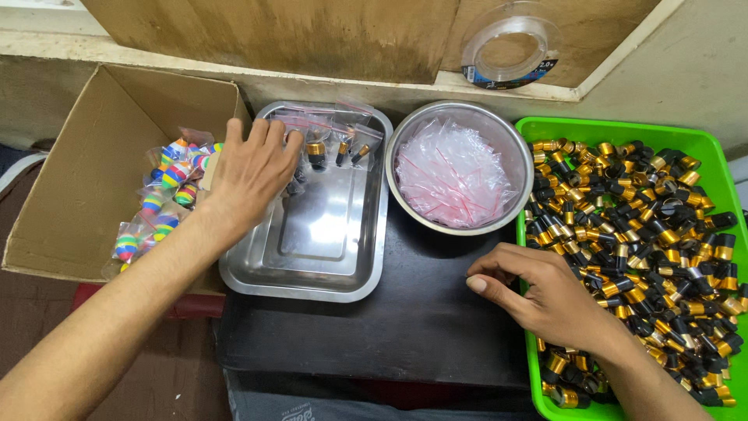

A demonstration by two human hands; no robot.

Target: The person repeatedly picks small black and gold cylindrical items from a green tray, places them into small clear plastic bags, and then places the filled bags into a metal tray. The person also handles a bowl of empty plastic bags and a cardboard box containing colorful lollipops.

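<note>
Head view, black tabletop [413, 312], left hand [249, 175] with fingers spread over small bagged parts [315, 152] in steel tray [312, 273], right hand [545, 292] fingers pinched together at green bin's [615, 129] edge, black-gold caps [654, 226] just past them, cardboard box [70, 171] left

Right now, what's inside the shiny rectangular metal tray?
In the shiny rectangular metal tray, a few small clear bags with black-and-gold pieces lie at the far end. The left hand covers that corner, hiding whatever lies beneath it.

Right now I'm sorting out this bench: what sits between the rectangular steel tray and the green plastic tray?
In the head view, a round steel bowl of small clear bags, on the black surface.
</note>
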